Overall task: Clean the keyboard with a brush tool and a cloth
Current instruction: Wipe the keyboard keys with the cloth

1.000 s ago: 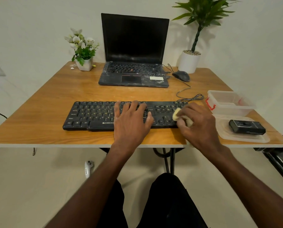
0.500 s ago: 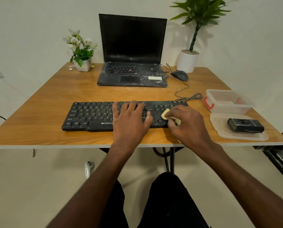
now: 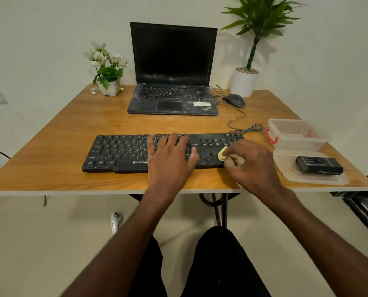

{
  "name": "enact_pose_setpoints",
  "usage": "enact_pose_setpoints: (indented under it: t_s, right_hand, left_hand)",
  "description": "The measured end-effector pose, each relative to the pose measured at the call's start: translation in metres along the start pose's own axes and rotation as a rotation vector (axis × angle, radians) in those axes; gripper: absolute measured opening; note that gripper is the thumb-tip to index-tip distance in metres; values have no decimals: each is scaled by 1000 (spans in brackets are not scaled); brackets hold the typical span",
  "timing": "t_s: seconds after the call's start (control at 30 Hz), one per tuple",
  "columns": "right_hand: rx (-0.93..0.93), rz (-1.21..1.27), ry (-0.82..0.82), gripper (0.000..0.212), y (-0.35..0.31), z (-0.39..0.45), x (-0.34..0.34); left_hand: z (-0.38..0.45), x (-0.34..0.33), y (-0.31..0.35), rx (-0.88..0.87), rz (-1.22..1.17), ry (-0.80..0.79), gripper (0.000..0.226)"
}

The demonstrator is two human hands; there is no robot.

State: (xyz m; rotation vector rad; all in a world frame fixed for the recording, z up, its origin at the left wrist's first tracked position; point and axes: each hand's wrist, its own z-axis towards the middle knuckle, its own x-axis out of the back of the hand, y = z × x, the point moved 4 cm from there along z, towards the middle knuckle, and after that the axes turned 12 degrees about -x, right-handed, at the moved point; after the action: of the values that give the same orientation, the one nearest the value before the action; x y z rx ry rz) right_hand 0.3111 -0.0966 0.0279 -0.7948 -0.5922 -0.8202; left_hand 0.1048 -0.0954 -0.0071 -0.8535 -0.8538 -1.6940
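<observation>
Two hands are working at the keyboard [image 3: 123, 153], which is lying along the near edge of the tabletop [image 3: 50, 146]. We are finding the left hand [image 3: 170, 161] lying flat across the middle keys, fingers straight and spread, holding nothing. The right hand [image 3: 251, 166] is curling round a small yellow cloth [image 3: 222, 154] and pressing it against the keys at the right end of the keyboard. To the right, a black brush tool [image 3: 319, 166] is sitting on a clear lid [image 3: 290, 174], well apart from both hands, with a clear box [image 3: 296, 136] standing just behind it. Farther back, we are noting an open laptop [image 3: 172, 67] with a dark screen, a mouse [image 3: 233, 100] beside it, a small flower pot [image 3: 110, 86] and a tall potted plant [image 3: 244, 82].
</observation>
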Motion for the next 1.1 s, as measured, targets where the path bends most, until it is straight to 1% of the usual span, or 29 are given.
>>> enact_pose_setpoints:
  t_s: [0.07,0.17,0.27,0.33,0.4,0.43,0.5,0.6,0.7,0.77,0.87,0.97,1.03,1.1]
  right_hand:
    - [15,14,-1,2,-2,-2,1]
    - [16,102,26,6,-4,-3,7]
    - [-150,225,177,15,9,3,17]
    - [-289,255,251,21,20,8,22]
    - [-371,265,262,23,27,10,23]
    - [-378,261,249,22,28,10,22]
    - [-343,238,203,21,25,11,18]
    - [-185,162,71,22,14,13,10]
    - [-3,46,-137,25,2,10,-5]
    - [30,-12,-206,23,3,8,-7]
    - [-25,-61,-152,17,17,10,3]
    - [-109,-118,-64,18,26,13,9]
    - [-96,-102,-41,20,19,13,7]
    - [-19,-64,-89,22,6,12,1]
  left_hand:
    - [0,0,0,1,-2,-7,46]
    - [0,0,0,-2,-3,5,43]
    - [-3,4,0,30,-3,27,38]
    - [-4,7,-1,83,26,22,38]
    - [-4,7,-2,103,43,15,38]
    - [-4,6,-2,96,43,15,39]
    - [-3,5,-2,84,41,4,47]
    - [-2,3,-2,76,58,-11,62]
    - [-1,4,-3,78,50,-13,64]
    - [-1,5,-2,81,39,-16,64]
    - [-1,4,-2,79,33,-18,63]
    - [-1,4,-2,74,34,-13,62]
    - [-1,4,-1,72,32,-10,61]
    - [-2,4,-1,70,30,-14,61]
